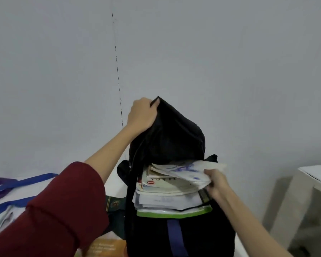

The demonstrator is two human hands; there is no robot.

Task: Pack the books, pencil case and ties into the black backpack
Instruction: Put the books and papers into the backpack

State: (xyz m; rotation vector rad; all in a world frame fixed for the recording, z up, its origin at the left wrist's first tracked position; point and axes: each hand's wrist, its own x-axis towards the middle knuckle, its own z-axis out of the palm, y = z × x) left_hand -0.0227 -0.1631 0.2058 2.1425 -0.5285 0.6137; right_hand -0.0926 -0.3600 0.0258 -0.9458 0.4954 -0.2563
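Note:
The black backpack (178,236) stands upright in the middle, its top flap pulled up. My left hand (142,114) grips the flap's upper edge and holds it high. Several books (165,191) are stacked in the open mouth, spines and edges showing. My right hand (216,181) holds a thin white book with blue marks (185,168) at its right side, half inside the opening on top of the stack. A dark green tie (115,204) lies just left of the backpack. Blue and purple ties (17,183) lie further left.
An orange-covered book (106,246) lies at the bottom beside the backpack. A bag with blue trim (2,214) sits at the far left on the white surface. A white table (315,180) stands at the right. A plain wall is behind.

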